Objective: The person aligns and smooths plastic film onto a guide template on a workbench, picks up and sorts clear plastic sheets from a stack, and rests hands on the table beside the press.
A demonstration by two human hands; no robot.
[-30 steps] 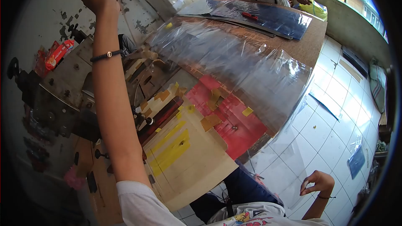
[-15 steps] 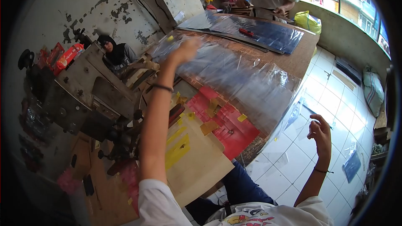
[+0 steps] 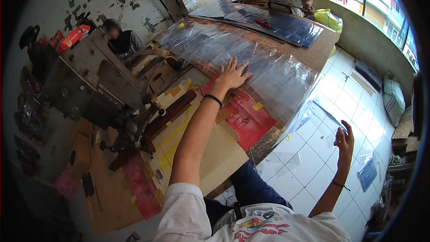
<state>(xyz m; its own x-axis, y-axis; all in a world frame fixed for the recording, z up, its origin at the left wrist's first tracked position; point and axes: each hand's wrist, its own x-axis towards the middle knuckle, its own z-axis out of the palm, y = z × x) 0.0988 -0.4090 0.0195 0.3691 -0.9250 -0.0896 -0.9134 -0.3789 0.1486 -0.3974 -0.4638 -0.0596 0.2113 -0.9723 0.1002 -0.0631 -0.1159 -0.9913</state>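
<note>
Your left hand (image 3: 233, 77) spreads at the near edge of the clear plastic sheets (image 3: 282, 78) laid across the wooden counter (image 3: 309, 58), just beside a red panel (image 3: 253, 127). Its grip is wide, fingers splayed and palm down, closed on nothing (whether it presses or hovers is hard to tell). Your right hand (image 3: 344, 143), raised above the tiled floor (image 3: 354, 96), has loosely curled fingers and nothing visible in its hold. The sheets look thin, light, limp and slippery, likely to cling together and crease; a loose edge or corner, pinched lightly, seems the best place to take them. Beyond, a yellow bag (image 3: 329, 20) sits by the low wall (image 3: 369, 45) and a pale sack (image 3: 394, 101) stands on the floor, the contents of both hidden.
</note>
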